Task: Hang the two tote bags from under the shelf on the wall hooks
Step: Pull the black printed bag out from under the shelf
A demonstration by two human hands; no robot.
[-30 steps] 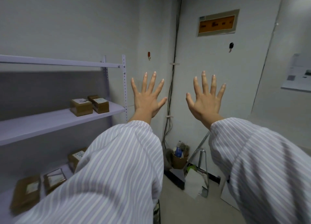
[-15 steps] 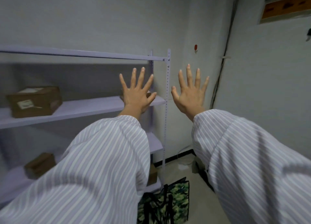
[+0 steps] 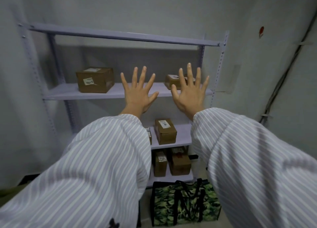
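A green camouflage tote bag with black handles stands upright on the floor in front of the lowest shelf of the pale purple rack. I see only this one bag; my sleeves hide the floor on both sides of it. My left hand and my right hand are raised at middle-shelf height, palms forward, fingers spread, holding nothing. A small red wall hook sits high on the wall at the right.
Brown cardboard boxes stand on the rack: one large box on the middle shelf and several smaller ones lower down. Black cables run down the right wall. My striped sleeves fill the lower view.
My view has swung left from the corner wall to face the rack squarely. The camouflage bag has come fully into sight. Both hands stay raised and spread.
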